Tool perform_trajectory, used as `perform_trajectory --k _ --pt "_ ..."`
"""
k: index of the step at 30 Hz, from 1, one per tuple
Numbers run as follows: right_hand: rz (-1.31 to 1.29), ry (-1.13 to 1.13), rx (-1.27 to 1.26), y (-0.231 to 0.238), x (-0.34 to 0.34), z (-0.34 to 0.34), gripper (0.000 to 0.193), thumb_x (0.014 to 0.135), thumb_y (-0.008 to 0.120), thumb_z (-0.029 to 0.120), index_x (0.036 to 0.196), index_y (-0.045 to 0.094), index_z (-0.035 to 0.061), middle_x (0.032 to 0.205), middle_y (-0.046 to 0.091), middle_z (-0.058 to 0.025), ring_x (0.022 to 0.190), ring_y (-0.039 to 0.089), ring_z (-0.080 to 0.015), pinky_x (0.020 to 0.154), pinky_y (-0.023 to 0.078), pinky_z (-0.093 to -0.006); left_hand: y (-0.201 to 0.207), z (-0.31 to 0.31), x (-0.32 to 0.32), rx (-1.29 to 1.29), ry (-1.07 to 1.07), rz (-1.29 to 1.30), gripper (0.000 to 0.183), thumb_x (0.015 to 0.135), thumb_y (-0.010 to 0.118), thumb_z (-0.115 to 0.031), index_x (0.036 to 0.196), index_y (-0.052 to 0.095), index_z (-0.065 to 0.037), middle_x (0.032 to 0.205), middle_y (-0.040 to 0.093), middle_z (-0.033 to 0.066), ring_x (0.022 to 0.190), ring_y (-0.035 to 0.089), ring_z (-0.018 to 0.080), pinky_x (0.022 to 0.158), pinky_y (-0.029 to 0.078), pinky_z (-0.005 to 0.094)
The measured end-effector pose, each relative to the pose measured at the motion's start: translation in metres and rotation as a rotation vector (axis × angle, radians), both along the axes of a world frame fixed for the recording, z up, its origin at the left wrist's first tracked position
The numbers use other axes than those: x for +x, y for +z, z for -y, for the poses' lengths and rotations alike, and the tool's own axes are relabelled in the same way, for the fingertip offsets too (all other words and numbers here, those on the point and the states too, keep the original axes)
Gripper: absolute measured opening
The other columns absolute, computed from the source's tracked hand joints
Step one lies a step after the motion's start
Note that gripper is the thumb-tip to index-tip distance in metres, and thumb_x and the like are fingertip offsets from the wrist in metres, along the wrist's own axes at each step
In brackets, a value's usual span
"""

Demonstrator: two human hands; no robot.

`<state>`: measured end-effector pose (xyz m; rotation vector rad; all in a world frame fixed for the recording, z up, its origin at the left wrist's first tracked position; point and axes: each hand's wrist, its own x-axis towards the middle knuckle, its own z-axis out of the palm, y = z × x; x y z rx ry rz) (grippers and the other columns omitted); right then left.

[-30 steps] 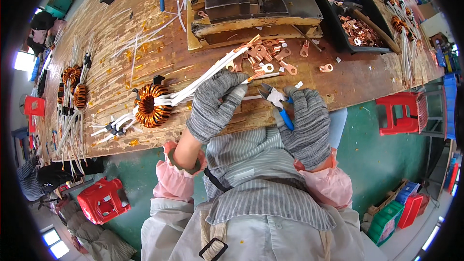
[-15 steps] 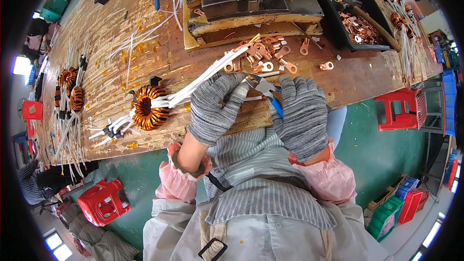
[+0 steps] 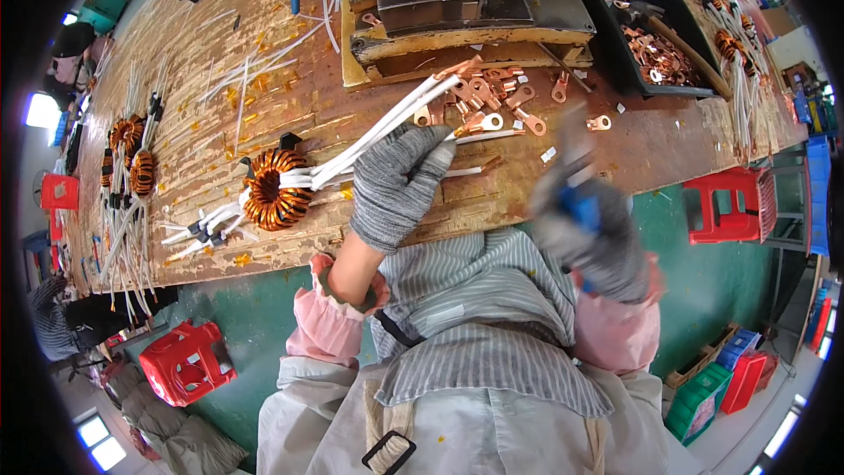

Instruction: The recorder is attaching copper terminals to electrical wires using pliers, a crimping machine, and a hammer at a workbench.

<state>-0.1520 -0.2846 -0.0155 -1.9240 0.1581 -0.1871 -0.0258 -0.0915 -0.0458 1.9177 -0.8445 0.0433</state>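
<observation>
On my left, the copper-wound ring [image 3: 280,204] sits on the worn surface [image 3: 303,104], its white wires [image 3: 338,167] running rightward into my left hand [image 3: 396,185]. That grip is clenched around the wires; a lower strand [image 3: 463,171] pokes out past it, its bare copper end now in full view. Copper lugs [image 3: 482,95] lie heaped just beyond. The change is farthest right: my right hand [image 3: 593,233] has swung back off the wires, motion-blurred, wrapped around the blue-handled cutters [image 3: 580,208]. I judge that tool work has paused, leaving only my left grip steadying the wires.
</observation>
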Motion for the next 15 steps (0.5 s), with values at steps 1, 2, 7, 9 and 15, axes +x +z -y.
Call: perform_trajectory --k 1,2,7,9,15 --pt "0.010 -0.008 0.183 0.002 -0.002 0.010 0.028 0.083 0.058 0.023 0.101 0.051 0.0023 0.088 0.059 -0.0110 0.075 0.059 -0.0243 0.062 0.047 -0.0373 0.003 -0.001 -0.001 -0.015 0.007 -0.027 0.014 0.080 0.062 -0.009 0.093 0.065 -0.002 0.071 0.059 0.0071 0.065 0.058 0.0163 0.061 0.046 0.0269" --pt "0.023 -0.016 0.360 0.005 -0.002 0.018 0.026 0.084 0.057 0.021 0.102 0.051 0.0023 0.089 0.059 -0.0106 0.077 0.059 -0.0244 0.063 0.047 -0.0387 0.005 0.000 -0.001 -0.037 0.012 -0.051 0.015 0.080 0.062 -0.007 0.093 0.065 -0.001 0.071 0.059 0.0056 0.065 0.057 0.0134 0.061 0.045 0.0248" --pt "0.109 -0.140 -0.808 0.005 0.004 -0.016 0.038 0.072 0.064 0.023 0.101 0.053 0.0016 0.092 0.056 -0.0179 0.085 0.055 -0.0313 0.073 0.045 -0.0423 0.010 -0.005 0.001 -0.074 -0.046 -0.220 0.018 0.084 0.059 -0.008 0.099 0.063 0.001 0.074 0.060 0.0024 0.067 0.055 0.0094 0.062 0.045 0.0224" --pt "0.013 -0.093 -0.943 0.011 0.009 -0.025 0.043 0.071 0.064 0.024 0.104 0.052 0.0007 0.093 0.055 -0.0172 0.087 0.054 -0.0311 0.076 0.042 -0.0418 0.016 -0.009 0.001 -0.108 -0.034 -0.374 0.018 0.084 0.060 -0.010 0.097 0.064 0.001 0.077 0.063 0.0059 0.069 0.058 0.0113 0.064 0.047 0.0249" --pt "0.095 -0.073 -1.162 0.018 0.019 -0.030 0.055 0.070 0.063 0.029 0.115 0.050 -0.0003 0.095 0.054 -0.0154 0.088 0.052 -0.0297 0.077 0.040 -0.0435 0.026 -0.017 0.004 -0.110 -0.083 -0.521 0.021 0.084 0.059 -0.015 0.097 0.064 0.000 0.069 0.059 0.0004 0.055 0.048 0.0044 0.049 0.038 0.0184"
